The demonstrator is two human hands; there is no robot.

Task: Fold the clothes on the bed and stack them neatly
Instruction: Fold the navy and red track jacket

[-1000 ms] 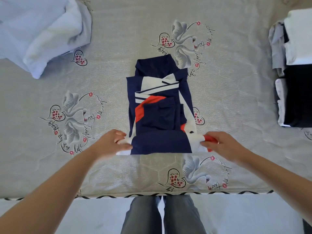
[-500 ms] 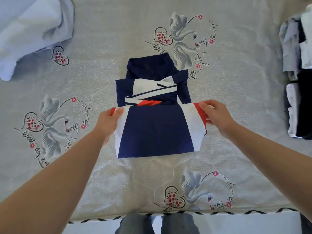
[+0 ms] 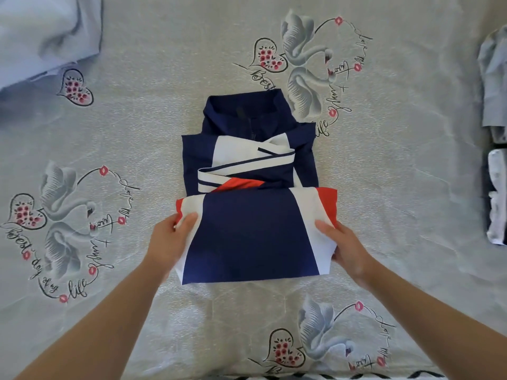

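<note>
A navy, white and red jacket (image 3: 252,234) lies in the middle of the bed, its collar pointing away from me. Its lower part is folded up over the middle, with the sleeves crossed just above the fold. My left hand (image 3: 171,237) grips the left side of the folded part, thumb on top. My right hand (image 3: 345,245) grips the right side the same way.
The bed sheet (image 3: 384,187) is grey with swan and heart prints. A loose pale blue garment (image 3: 46,34) lies at the far left corner. A stack of folded clothes (image 3: 495,138) sits at the right edge. The bed's front edge runs along the bottom.
Both hands lifted the jacket's bottom hem from the near edge and folded it up over the middle. They have since slid back down along the sides of the folded part.
</note>
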